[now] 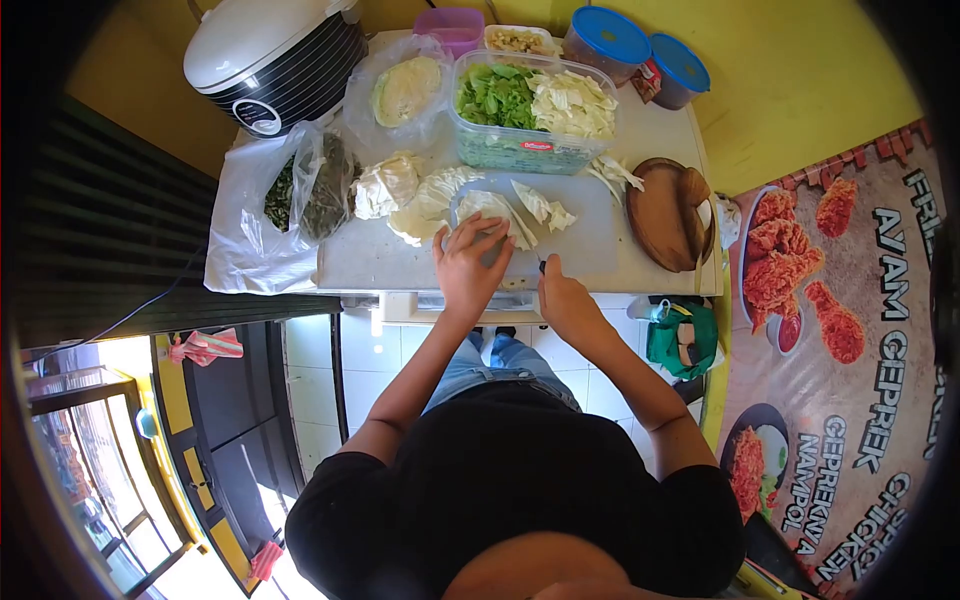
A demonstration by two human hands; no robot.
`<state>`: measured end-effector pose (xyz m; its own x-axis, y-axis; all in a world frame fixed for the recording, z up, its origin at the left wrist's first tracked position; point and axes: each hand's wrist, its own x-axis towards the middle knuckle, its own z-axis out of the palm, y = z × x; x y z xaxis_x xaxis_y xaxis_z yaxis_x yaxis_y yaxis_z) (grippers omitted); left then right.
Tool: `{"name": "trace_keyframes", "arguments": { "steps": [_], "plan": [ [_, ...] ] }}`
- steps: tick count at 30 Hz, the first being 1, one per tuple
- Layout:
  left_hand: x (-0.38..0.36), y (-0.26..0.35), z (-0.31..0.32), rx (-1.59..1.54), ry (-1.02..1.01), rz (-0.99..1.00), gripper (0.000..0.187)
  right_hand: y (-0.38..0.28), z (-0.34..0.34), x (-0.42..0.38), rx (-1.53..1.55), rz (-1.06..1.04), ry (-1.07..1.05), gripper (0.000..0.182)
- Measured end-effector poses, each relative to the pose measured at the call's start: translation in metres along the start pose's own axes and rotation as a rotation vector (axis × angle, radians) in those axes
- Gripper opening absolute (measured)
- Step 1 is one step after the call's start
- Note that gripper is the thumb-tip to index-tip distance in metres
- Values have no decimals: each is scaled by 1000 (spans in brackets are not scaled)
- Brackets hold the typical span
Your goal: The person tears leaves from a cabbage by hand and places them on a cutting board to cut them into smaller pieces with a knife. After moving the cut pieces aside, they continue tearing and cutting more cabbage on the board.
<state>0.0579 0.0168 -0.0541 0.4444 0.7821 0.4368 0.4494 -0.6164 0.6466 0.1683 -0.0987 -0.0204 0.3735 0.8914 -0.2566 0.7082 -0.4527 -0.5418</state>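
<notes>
My left hand point(468, 268) rests on a piece of white cabbage point(484, 204), its fingers bent over the top and holding it down. The cabbage lies on a pale cutting board point(596, 232) near the table's front edge. In my right hand point(570, 302) is a knife point(542, 266), gripped by its dark handle just right of the cabbage; most of the blade is hard to make out. Cut cabbage pieces point(545, 208) lie on the board beyond the knife. Loose cabbage leaves point(425, 208) and a crumpled cabbage chunk point(387, 184) sit to the left.
Behind the board stands a clear container point(530, 155) of chopped greens and cabbage. A bagged cabbage half point(407, 90), a plastic bag of dark leaves point(322, 185) and a rice cooker point(275, 65) are left. Rightward are a wooden mortar point(655, 215) and blue-lidded tubs point(608, 35).
</notes>
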Motion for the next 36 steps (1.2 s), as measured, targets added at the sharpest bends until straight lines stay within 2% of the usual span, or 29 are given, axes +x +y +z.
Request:
{"name": "trace_keyframes", "arguments": {
  "steps": [8,12,26,30,33,35,36],
  "plan": [
    [0,0,-2,-41,-24,-29,16,4,-4,12,38,-41,17,22],
    [1,0,-2,-34,-19,-22,16,-4,-6,18,21,23,-44,21],
    [-3,-3,2,-2,-22,-10,20,-14,2,36,-6,-47,71,23],
    [-2,-2,3,7,1,0,19,2,-1,19,17,-48,28,24],
    [-1,-3,2,14,13,11,18,24,-8,0,44,-141,56,26],
    [-2,-3,2,15,13,17,18,23,-29,-11,220,46,-153,26],
    [-2,-4,3,22,11,22,19,26,-32,-12,220,46,-151,26]
  ]
}}
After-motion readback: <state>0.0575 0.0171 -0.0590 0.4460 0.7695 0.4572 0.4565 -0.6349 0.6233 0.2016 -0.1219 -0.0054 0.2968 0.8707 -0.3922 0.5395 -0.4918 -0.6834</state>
